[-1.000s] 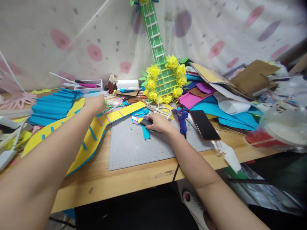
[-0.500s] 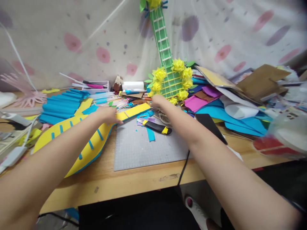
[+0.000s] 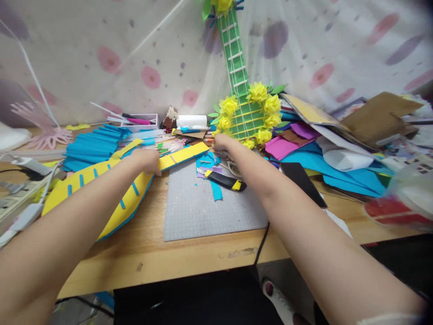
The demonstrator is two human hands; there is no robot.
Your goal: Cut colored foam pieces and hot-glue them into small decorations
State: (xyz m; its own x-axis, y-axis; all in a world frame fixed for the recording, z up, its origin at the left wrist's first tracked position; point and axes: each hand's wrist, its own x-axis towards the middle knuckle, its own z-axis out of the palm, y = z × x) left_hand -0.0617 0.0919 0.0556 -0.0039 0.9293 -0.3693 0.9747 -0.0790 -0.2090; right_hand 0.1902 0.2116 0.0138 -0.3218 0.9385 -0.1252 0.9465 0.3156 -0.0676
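Observation:
My left hand point(image 3: 149, 161) is closed around the neck of a yellow paper lute point(image 3: 184, 154). Blue edging and short blue strips mark its round body, which lies at the left of the table, partly behind my forearm. Farther right, my right hand point(image 3: 222, 142) reaches into the pile of sticks and pens point(image 3: 169, 140) at the foot of a green paper guitar point(image 3: 241, 110) decked with yellow flowers. Its fingers are hidden from me. Just in front of it lie scissors point(image 3: 233, 169) and a black and yellow utility knife point(image 3: 225, 180).
A grey cutting mat point(image 3: 203, 216) bears blue and purple paper scraps. To the right are a black phone point(image 3: 302, 184), blue paper sheets point(image 3: 352, 184) and brown cardboard point(image 3: 379, 117). Pleated blue paper point(image 3: 91, 146) and a white power adapter point(image 3: 23, 223) lie left.
My left hand and the yellow paper lute have shifted a little left over the mat. My right hand stays by the pile. The whole view has turned slightly.

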